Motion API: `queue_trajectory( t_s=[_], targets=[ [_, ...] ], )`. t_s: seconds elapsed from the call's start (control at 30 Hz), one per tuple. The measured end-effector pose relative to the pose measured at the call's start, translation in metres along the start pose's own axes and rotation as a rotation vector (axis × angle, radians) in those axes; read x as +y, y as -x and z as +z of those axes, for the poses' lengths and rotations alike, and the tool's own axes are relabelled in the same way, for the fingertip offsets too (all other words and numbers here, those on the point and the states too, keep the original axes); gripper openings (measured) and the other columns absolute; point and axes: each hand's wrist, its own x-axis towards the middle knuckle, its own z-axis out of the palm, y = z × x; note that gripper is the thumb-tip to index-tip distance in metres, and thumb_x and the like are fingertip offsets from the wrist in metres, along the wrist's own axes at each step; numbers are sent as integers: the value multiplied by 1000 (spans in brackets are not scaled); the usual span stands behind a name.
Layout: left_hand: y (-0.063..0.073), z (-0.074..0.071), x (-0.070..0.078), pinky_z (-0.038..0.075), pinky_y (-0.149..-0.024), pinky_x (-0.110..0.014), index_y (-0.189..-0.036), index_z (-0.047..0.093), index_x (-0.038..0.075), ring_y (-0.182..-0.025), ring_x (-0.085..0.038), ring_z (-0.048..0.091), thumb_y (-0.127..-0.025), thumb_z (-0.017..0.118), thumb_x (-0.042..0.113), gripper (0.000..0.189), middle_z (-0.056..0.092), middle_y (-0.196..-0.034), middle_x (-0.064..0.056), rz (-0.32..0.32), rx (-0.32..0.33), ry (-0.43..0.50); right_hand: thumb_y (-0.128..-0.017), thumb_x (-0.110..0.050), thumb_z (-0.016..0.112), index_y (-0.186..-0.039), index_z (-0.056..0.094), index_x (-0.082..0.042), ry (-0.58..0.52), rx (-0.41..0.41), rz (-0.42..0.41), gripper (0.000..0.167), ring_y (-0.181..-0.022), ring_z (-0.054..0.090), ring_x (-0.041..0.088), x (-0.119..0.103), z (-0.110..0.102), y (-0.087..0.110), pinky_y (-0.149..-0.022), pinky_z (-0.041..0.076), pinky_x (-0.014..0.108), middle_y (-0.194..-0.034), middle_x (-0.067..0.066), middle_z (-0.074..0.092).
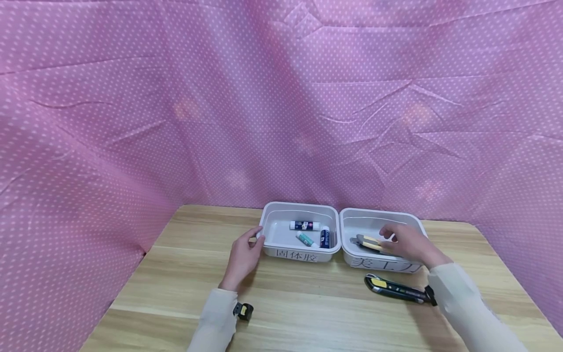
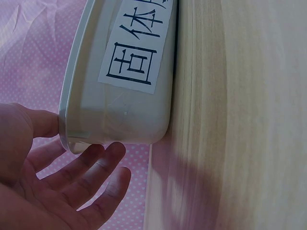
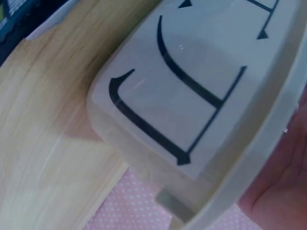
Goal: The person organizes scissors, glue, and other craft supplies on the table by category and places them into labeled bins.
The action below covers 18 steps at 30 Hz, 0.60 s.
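Note:
At the left white bin, my left hand holds the front left corner, its thumb on the rim and fingers against the outer wall. Three glue sticks lie inside: a navy one, a teal one and another navy one. Over the right white bin reaches my right hand, thumb and forefinger bent and apart. Just under them is a yellow and grey utility knife, its near end hidden. The right wrist view shows only part of that palm, behind the bin's rim.
A black utility knife with a yellow patch lies on the wooden table, in front of the right bin and beside the right wrist. Both bins stand side by side at the back edge, labels facing front. Pink dotted cloth hangs behind.

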Motion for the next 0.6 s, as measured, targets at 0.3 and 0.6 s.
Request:
queue_trajectory(
  t_s=[0.3,0.6],
  targets=[
    [0,1,0,62,-71,-29,-143,58,5,-99,-31,73,-104,60,19,42,60,-141,-21,-1,4,0,-95,-19,73,-114,70,1,26,69,-22,28,-97,69,33,-9,-6,11,-84,59,53,-110,19,73],
    [1,0,0,62,-72,-29,-142,58,4,-99,-32,73,-104,59,17,41,60,-141,-23,2,3,3,-96,-24,73,-115,71,-6,47,146,-21,27,-103,68,34,-22,-12,29,-85,58,56,-116,15,73]
  ],
)
